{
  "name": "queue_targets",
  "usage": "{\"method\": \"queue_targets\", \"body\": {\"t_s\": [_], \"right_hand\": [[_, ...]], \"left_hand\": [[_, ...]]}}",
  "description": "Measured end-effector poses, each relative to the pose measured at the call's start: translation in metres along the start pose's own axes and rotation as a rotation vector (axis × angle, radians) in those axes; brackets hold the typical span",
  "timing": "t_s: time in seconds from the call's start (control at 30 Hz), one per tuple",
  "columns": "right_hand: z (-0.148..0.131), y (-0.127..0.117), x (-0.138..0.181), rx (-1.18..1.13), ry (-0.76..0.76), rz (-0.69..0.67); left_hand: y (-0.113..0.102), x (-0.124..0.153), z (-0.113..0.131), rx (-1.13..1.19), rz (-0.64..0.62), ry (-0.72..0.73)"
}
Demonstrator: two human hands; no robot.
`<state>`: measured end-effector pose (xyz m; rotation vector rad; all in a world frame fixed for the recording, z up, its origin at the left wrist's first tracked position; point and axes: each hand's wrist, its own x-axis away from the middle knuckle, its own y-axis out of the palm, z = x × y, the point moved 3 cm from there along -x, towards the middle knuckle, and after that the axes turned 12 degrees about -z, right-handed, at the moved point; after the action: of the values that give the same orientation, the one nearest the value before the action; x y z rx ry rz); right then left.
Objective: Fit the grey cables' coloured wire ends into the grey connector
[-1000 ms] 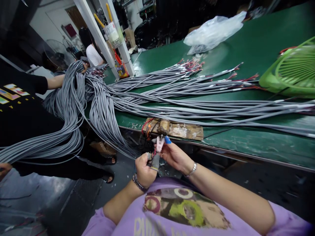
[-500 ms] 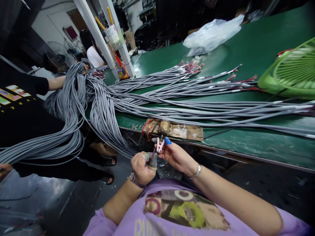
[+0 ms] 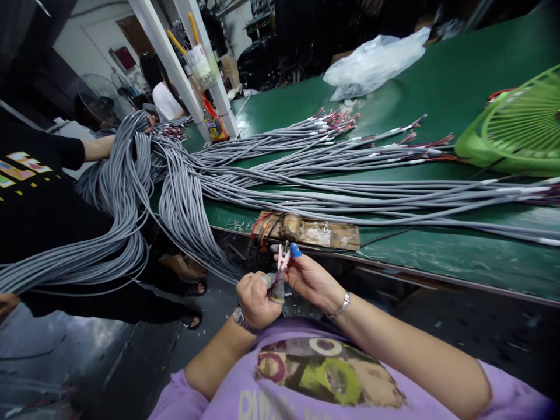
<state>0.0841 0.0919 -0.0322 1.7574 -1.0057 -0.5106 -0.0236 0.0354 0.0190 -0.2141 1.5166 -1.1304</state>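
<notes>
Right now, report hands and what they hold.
Left hand closed on thin red wires. Right hand gripping small pale pink clip. Worn brown wooden board just beyond, on green bench.

Just below the frame's centre I hold a small, pale pink, forked, clip-like piece (image 3: 283,256), nearly upright, dark at its upper tip. Thin red and dark wires (image 3: 277,280) slant from beneath it towards the lower left, partly hidden.

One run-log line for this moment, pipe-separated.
left hand: gripping thin red and dark wires | right hand: holding small pale-pink clip | long grey cables: along green tabletop
</notes>
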Motion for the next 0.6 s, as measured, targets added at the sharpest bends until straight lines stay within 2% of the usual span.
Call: {"method": "queue_targets", "body": {"t_s": [0.13, 0.23, 0.33, 0.43, 0.6], "right_hand": [[0.003, -0.005, 0.004, -0.045, 0.066, -0.054], [0.004, -0.015, 0.009, -0.032, 0.111, -0.036], [0.002, -0.027, 0.015, -0.008, 0.154, 0.024], [-0.002, -0.041, 0.021, 0.029, 0.200, 0.118], [-0.009, -0.053, 0.030, 0.161, 0.195, 0.184]], "left_hand": [[-0.001, 0.009, -0.002, 0.047, -0.035, -0.039], [-0.001, 0.029, -0.007, 0.071, -0.054, -0.088], [0.003, 0.056, -0.015, 0.041, -0.181, -0.144], [0.010, 0.089, -0.035, -0.043, -0.468, -0.265], [0.016, 0.156, -0.090, -0.126, -1.173, -0.519]]}}
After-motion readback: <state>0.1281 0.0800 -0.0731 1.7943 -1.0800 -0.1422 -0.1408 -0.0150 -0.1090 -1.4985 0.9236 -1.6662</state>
